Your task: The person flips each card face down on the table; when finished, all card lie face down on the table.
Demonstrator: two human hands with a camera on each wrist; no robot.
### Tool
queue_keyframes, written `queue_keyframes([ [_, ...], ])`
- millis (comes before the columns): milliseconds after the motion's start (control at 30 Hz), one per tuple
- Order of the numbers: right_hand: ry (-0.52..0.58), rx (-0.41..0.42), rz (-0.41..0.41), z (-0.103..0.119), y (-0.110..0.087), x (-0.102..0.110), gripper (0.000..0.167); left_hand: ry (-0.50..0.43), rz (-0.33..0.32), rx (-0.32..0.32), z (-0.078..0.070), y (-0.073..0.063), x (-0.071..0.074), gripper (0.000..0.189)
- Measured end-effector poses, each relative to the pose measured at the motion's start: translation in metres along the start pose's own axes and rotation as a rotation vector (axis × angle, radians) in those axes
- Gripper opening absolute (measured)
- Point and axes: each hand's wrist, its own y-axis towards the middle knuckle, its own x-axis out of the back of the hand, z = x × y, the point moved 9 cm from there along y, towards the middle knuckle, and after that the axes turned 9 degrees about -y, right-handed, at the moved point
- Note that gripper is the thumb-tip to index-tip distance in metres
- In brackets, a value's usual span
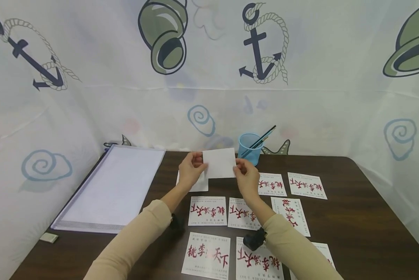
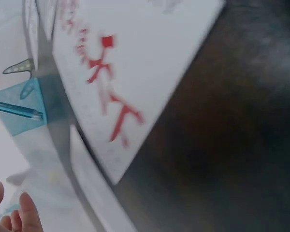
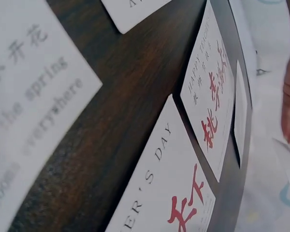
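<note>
Raised above the far part of the table, a blank white card (image 1: pixel 219 164) is pinched at both sides. My left hand (image 1: pixel 191 170) grips its left edge between thumb and fingers. At the right edge, my right hand (image 1: pixel 248 177) holds it the same way. Behind the left hand lies another white card (image 1: pixel 200 184), partly covered. Square cards with red characters are laid out nearer me, among them one card (image 1: pixel 207 211) below the held one and a turned card (image 1: pixel 290 215). Part of the held card (image 3: pixel 289 166) shows at the right wrist view's edge.
A light-blue cup (image 1: pixel 250 149) with pens stands just behind the right hand. To the left lies a large white board (image 1: pixel 111 188). A small pale block (image 1: pixel 49 237) sits by the left table edge. Patterned cloth (image 1: pixel 209 77) hangs behind the dark table (image 1: pixel 356 217).
</note>
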Motion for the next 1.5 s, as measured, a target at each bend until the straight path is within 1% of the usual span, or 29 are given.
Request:
queue_keyframes([
  [133,0.005,-0.107,0.005,-0.015,0.001,0.001,0.019,-0.028,0.025,0.055,0.015,-0.004,-0.004,0.042],
  [233,0.002,-0.141,0.013,-0.022,0.002,0.002,0.021,-0.064,0.043,0.080,0.021,-0.007,-0.011,0.042],
  [333,-0.030,-0.171,0.037,-0.029,0.002,0.003,0.025,-0.040,0.064,0.080,0.023,-0.009,-0.018,0.043],
  [433,-0.097,-0.182,0.073,-0.037,0.002,0.003,0.028,0.028,0.090,0.073,0.025,-0.011,-0.025,0.045],
  [667,-0.318,-0.167,0.183,-0.053,0.000,-0.002,0.027,0.290,0.173,0.081,0.034,-0.017,-0.037,0.044],
  [800,-0.383,-0.157,0.253,-0.059,-0.003,-0.007,0.028,0.390,0.209,0.098,0.037,-0.019,-0.039,0.043],
  [1000,-0.403,-0.187,0.289,-0.064,-0.005,-0.010,0.028,0.411,0.246,0.114,0.038,-0.017,-0.041,0.041],
  [1133,-0.427,-0.196,0.319,-0.064,-0.006,-0.011,0.029,0.458,0.270,0.122,0.036,-0.017,-0.044,0.041],
  [1333,-0.463,-0.174,0.341,-0.060,-0.006,-0.012,0.030,0.556,0.298,0.090,0.029,-0.016,-0.049,0.039],
  [1500,-0.473,-0.167,0.358,-0.059,-0.006,-0.014,0.031,0.592,0.303,0.083,0.028,-0.016,-0.051,0.035],
])
